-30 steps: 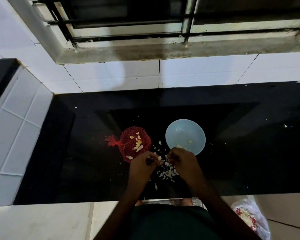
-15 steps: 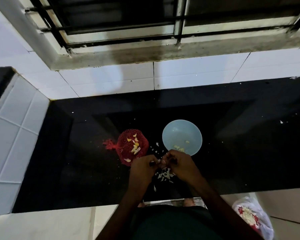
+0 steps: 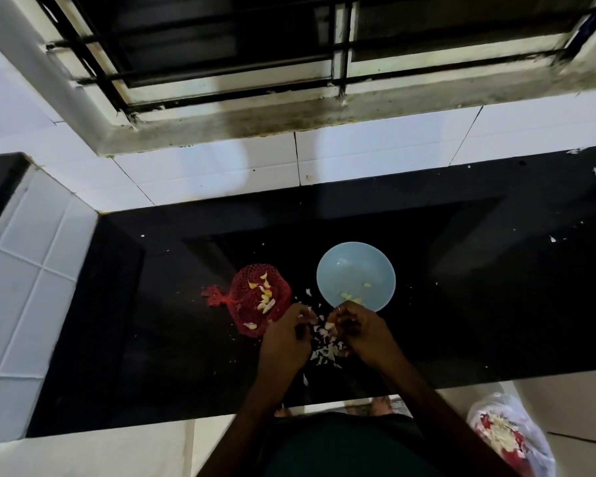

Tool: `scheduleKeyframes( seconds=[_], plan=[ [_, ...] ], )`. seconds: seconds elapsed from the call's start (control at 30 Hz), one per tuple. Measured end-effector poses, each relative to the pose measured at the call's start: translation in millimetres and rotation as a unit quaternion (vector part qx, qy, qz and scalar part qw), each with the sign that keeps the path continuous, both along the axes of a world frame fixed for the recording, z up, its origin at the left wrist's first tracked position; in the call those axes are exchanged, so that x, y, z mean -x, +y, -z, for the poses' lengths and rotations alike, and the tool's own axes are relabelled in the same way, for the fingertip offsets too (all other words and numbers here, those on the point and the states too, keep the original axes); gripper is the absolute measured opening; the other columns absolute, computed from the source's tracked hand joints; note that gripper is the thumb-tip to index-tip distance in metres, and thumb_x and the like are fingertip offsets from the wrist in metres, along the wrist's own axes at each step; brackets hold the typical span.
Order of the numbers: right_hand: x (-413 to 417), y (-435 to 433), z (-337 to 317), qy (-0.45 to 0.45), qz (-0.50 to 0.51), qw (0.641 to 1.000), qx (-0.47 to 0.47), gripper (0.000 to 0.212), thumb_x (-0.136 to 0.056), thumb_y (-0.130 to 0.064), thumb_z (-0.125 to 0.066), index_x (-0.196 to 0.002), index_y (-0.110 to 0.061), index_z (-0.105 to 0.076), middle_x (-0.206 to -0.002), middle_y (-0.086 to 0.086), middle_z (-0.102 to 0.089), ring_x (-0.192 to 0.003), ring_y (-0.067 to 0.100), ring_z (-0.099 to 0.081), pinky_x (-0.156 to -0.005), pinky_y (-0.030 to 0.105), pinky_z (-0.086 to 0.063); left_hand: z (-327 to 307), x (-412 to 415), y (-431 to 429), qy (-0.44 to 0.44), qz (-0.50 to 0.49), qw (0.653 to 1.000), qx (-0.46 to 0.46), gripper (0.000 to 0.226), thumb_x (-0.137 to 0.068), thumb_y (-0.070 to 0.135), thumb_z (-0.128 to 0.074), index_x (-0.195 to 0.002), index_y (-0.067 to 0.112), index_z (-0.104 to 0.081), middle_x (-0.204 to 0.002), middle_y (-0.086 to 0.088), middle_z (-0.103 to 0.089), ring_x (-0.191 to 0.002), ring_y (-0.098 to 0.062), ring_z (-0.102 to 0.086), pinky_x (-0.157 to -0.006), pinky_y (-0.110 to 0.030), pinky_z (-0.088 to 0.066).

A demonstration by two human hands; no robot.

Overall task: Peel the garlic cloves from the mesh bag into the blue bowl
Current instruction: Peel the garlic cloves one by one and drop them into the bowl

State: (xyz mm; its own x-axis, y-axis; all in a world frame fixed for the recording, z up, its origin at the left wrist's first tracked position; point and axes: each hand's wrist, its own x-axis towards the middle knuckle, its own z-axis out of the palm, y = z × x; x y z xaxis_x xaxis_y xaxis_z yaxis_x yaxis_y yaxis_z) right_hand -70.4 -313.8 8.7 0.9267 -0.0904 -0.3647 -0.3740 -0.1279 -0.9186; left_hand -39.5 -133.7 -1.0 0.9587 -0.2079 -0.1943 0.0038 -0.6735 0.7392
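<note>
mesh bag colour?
Red netting, with pale yellow cloves showing through the mesh bag. The head view, the only one, shows it clearly.

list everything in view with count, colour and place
mesh bag: one, red, on the counter left of the bowl
garlic cloves: several, pale yellow, at the mesh bag's top
blue bowl: one, light blue, right of the mesh bag
peeled cloves: a few, pale yellow, inside the bowl
garlic skins: scattered pile, white, on the counter between the hands
counter: one, black, below the tiled wall
wall tiles: many, white, behind the counter
window: one, dark bars, above the tiles
plastic bag: one, clear, red and white inside, lower right
left hand: one, fingers curled, beside the mesh bag
right hand: one, fingers curled, at the bowl's near rim
</note>
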Motion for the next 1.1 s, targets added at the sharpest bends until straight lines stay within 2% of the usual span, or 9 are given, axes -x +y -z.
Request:
scheduleKeyframes(
  seconds=[0.07,0.17,0.37,0.57,0.63,0.73,0.87,0.93,1.1],
  plan=[
    [0.0,-0.4,-0.9,0.001,0.004,1.000,0.003,0.020,-0.085,0.003,-0.072,-0.090,-0.017,-0.071,-0.089,0.004,-0.073,-0.084,0.017,-0.073,-0.064,0.048,-0.063,-2.9,0.5,-3.2,0.017,-0.001,1.000,-0.018,0.006,-0.098,0.037,-0.062,-0.097,0.033,-0.066,-0.080,0.012,-0.071,-0.066,0.001,-0.064,-0.064,-0.025,-0.056],
    [-1.6,-5.5,2.8,-0.014,0.008,1.000,0.024,0.018,-0.083,-0.003,-0.078,-0.089,-0.019,-0.072,-0.089,0.001,-0.075,-0.085,0.016,-0.073,-0.071,0.046,-0.063,-2.8,-0.4,-3.2,0.022,0.000,0.999,-0.034,0.038,-0.100,0.052,-0.054,-0.079,0.025,-0.072,-0.062,0.004,-0.063,-0.048,-0.003,-0.050,-0.054,-0.026,-0.042],
    [-21.2,-31.3,-4.5,-0.018,0.096,0.995,0.037,0.016,-0.081,-0.001,-0.080,-0.086,-0.009,-0.068,-0.081,0.010,-0.074,-0.070,0.022,-0.072,-0.063,0.031,-0.060,-2.4,-2.4,-3.6,0.008,-0.018,0.999,-0.041,0.008,-0.091,0.038,-0.073,-0.089,0.033,-0.066,-0.087,0.016,-0.069,-0.079,0.005,-0.062,-0.072,-0.024,-0.055],
    [-55.0,-51.2,-8.8,-0.014,0.088,0.992,0.088,0.014,-0.084,0.007,-0.072,-0.091,-0.006,-0.076,-0.083,0.001,-0.076,-0.074,0.025,-0.073,-0.068,0.024,-0.061,4.4,-8.5,-10.3,0.005,0.006,0.999,-0.049,0.008,-0.094,0.035,-0.070,-0.091,0.029,-0.066,-0.084,0.014,-0.066,-0.074,0.002,-0.060,-0.069,-0.025,-0.051],
    [-56.5,-52.7,-6.8,-0.020,0.078,0.991,0.102,0.020,-0.087,0.009,-0.067,-0.094,-0.007,-0.078,-0.087,0.002,-0.076,-0.076,0.023,-0.072,-0.068,0.019,-0.059,5.9,-10.5,-11.7,-0.008,0.017,0.998,-0.060,0.023,-0.097,0.046,-0.062,-0.087,0.027,-0.070,-0.078,0.013,-0.062,-0.066,0.001,-0.056,-0.061,-0.021,-0.042],
    [-51.0,-56.2,-7.7,-0.014,0.093,0.991,0.100,0.022,-0.090,0.003,-0.067,-0.097,-0.015,-0.079,-0.092,0.000,-0.076,-0.076,0.014,-0.073,-0.069,0.016,-0.057,9.5,-9.0,-10.0,-0.006,0.004,0.999,-0.047,0.049,-0.101,0.057,-0.048,-0.071,0.023,-0.066,-0.067,0.005,-0.062,-0.058,-0.005,-0.058,-0.058,-0.030,-0.047],
    [-28.6,-56.8,-13.1,-0.014,0.082,0.989,0.126,0.007,-0.092,-0.023,-0.072,-0.089,-0.027,-0.077,-0.080,-0.010,-0.075,-0.073,0.001,-0.070,-0.068,0.010,-0.051,16.9,-6.5,-5.7,0.026,-0.019,0.999,-0.043,0.041,-0.104,0.047,-0.049,-0.073,0.021,-0.055,-0.063,-0.001,-0.061,-0.051,-0.007,-0.051,-0.055,-0.030,-0.043],
    [-15.3,-45.5,-8.6,-0.017,0.056,0.987,0.149,0.014,-0.089,-0.028,-0.075,-0.076,-0.025,-0.072,-0.072,-0.014,-0.072,-0.069,-0.004,-0.066,-0.066,0.013,-0.051,23.3,-5.5,-4.6,0.039,-0.018,0.998,-0.035,0.028,-0.104,0.036,-0.052,-0.080,0.023,-0.056,-0.069,0.002,-0.063,-0.057,-0.008,-0.055,-0.060,-0.033,-0.048],
    [-4.5,-4.1,20.1,-0.057,-0.013,0.976,0.208,0.027,-0.074,0.010,-0.071,-0.078,-0.016,-0.064,-0.083,-0.003,-0.066,-0.073,0.009,-0.066,-0.070,0.036,-0.056,37.2,-6.2,0.0,0.050,0.008,0.999,-0.002,0.020,-0.089,0.013,-0.071,-0.093,0.033,-0.071,-0.087,0.014,-0.075,-0.078,0.003,-0.069,-0.073,-0.021,-0.056]
  ],
)
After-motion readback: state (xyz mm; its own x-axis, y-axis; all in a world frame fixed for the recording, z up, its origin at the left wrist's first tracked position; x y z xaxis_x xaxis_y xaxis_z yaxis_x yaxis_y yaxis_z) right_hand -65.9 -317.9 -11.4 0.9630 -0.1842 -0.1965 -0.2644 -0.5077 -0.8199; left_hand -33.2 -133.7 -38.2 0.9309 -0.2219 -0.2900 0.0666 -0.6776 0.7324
